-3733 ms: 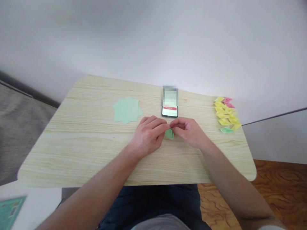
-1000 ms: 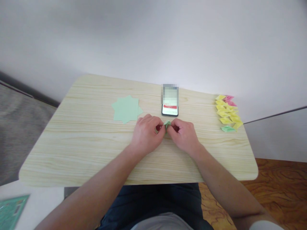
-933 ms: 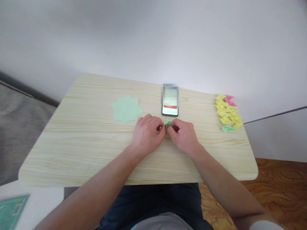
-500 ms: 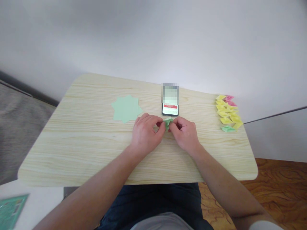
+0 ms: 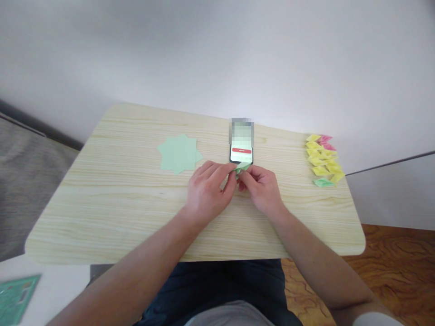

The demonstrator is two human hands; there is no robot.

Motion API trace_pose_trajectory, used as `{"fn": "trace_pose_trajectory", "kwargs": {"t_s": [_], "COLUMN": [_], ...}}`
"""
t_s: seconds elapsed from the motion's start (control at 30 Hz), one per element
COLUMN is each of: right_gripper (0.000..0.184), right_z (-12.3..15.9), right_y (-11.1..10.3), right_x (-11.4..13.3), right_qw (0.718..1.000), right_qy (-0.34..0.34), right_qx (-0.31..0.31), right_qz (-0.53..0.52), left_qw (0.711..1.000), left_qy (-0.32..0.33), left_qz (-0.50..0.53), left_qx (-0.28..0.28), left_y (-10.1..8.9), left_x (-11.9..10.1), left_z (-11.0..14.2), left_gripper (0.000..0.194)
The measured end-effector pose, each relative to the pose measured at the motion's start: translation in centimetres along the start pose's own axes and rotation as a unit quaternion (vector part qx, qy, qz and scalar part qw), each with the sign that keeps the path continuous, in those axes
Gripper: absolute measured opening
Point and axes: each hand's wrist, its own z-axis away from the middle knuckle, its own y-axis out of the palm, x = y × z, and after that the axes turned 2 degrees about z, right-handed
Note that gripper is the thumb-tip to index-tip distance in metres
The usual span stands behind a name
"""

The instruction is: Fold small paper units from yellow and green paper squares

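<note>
Between my hands a small folded piece of green origami paper (image 5: 242, 167) is pinched just in front of the phone. My left hand (image 5: 211, 189) grips its left side with thumb and forefinger. On the other side my right hand (image 5: 263, 185) pinches it low down, thumb on top. Fingers cover much of the paper, so its full shape is hidden. Flat green paper sheets (image 5: 179, 154), fanned into a star outline, lie to the left of my hands.
A phone (image 5: 241, 155) with a lit screen lies beyond my hands by the wall. At the table's (image 5: 112, 199) right end sit several folded yellow paper pieces (image 5: 320, 158), two pink ones (image 5: 326, 142) and a green one (image 5: 323, 182). A green packet (image 5: 18, 296) rests at lower left.
The green paper was low between my hands, then pinched upright; now it spreads out towards the phone and overlaps its lower edge. My hands have shifted only slightly.
</note>
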Motion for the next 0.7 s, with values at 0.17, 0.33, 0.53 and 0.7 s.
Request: {"fn": "trace_pose_trajectory", "kwargs": {"t_s": [0.17, 0.33, 0.53, 0.7], "right_gripper": [0.024, 0.014, 0.019, 0.022], "right_z": [-0.5, -0.7, -0.7, -0.9], "right_y": [-0.2, -0.5, -1.4, -1.7], "right_x": [-0.2, -0.5, -0.6, -0.8], "right_qw": [0.998, 0.996, 0.988, 0.987], "right_qy": [0.021, 0.014, 0.016, 0.021], "right_qx": [-0.003, 0.035, 0.067, 0.074], "right_qz": [-0.063, -0.081, -0.140, -0.138], "left_qw": [0.999, 0.998, 0.997, 0.995], "left_qy": [0.020, 0.020, 0.006, -0.019], "left_qz": [0.032, 0.050, 0.065, 0.102], "left_qx": [-0.009, -0.024, -0.035, -0.012], "left_y": [0.4, 0.2, 0.0, -0.4], "left_x": [0.1, 0.2, 0.2, -0.1], "left_z": [0.2, 0.0, -0.3, -0.4], "left_gripper": [0.032, 0.031, 0.029, 0.028]}}
